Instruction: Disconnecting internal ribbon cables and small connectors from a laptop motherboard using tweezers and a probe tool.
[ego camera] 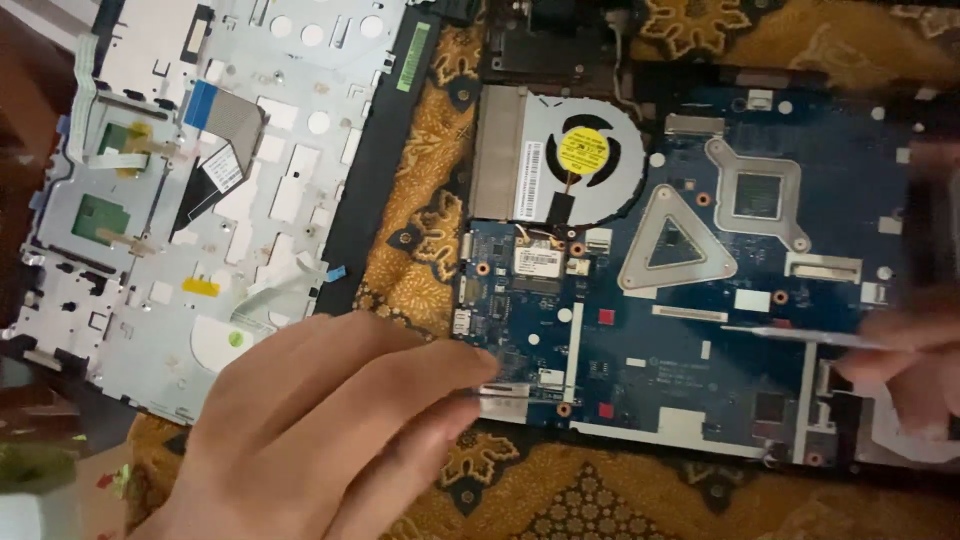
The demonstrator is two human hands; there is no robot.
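One blue motherboard (pixel 700 300) lies flat on a patterned cloth (pixel 560 490), long axis left to right, its single fan (pixel 583 150) at upper left. The left hand (pixel 320 430), fingers extended, presses its lower-left edge. The blurred right hand (pixel 905 365) pinches one thin metal tool (pixel 800 336) pointing left. One silver laptop cover (pixel 200 190) lies left.

right hand (pixel 905 365) blurred (tool (pixel 800 335) too), edge-cut.

I see a soft cloth (pixel 560 500) with gold and dark patterns under everything. A big blue circuit board (pixel 690 360) with a round fan lies flat on it. Just beside that, to my left, lies a silver laptop cover (pixel 180 200), inside up.
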